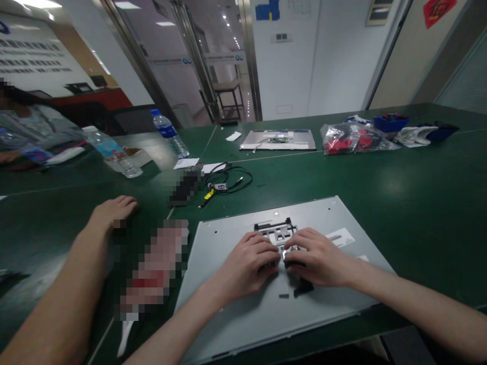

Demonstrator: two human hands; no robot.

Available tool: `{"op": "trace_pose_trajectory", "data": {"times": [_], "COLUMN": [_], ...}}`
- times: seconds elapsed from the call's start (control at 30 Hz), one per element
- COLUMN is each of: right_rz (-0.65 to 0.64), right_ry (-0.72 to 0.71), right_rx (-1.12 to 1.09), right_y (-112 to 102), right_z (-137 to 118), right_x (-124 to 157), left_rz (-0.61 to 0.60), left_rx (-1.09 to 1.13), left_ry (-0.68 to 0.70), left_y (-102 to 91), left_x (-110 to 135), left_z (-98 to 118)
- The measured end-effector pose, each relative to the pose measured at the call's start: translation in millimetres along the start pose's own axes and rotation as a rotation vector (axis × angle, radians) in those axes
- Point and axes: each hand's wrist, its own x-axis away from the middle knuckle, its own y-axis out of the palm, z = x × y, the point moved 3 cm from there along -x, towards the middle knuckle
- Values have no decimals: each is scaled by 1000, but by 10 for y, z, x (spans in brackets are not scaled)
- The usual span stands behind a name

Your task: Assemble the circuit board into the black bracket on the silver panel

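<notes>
A flat grey metal panel (236,324), like the back of a display, lies on the green table in front of me. My left hand (247,263) rests near its middle, with curled fingers closed around something small that they mostly hide. Facing it, my right hand (319,257) is also closed, its fingertips at a small shiny metal part. Just beyond both hands, a black-and-metal bracket (277,230) is fixed to the panel. Black tape (303,288) shows below the right hand, and a small dark strip (283,296) lies to its left.
Another person's hand (117,210) lies on the table at left. Beyond are a coiled black cable (243,188), a water bottle (169,133), a smaller panel (262,140), and a plastic bag with red contents (353,139). A blurred-out pinkish item (160,263) lies left of the panel.
</notes>
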Motion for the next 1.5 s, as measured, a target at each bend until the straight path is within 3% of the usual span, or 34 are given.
{"op": "trace_pose_trajectory", "data": {"times": [0.8, 1.5], "right_rz": [-202, -177], "right_ry": [-62, -53], "right_rx": [31, -5], "right_y": [79, 54], "right_z": [-10, -53], "right_x": [6, -14], "left_rz": [5, -22], "left_rx": [22, 14], "left_ry": [31, 49], "left_y": [14, 6], "left_x": [17, 38], "left_z": [-29, -41]}}
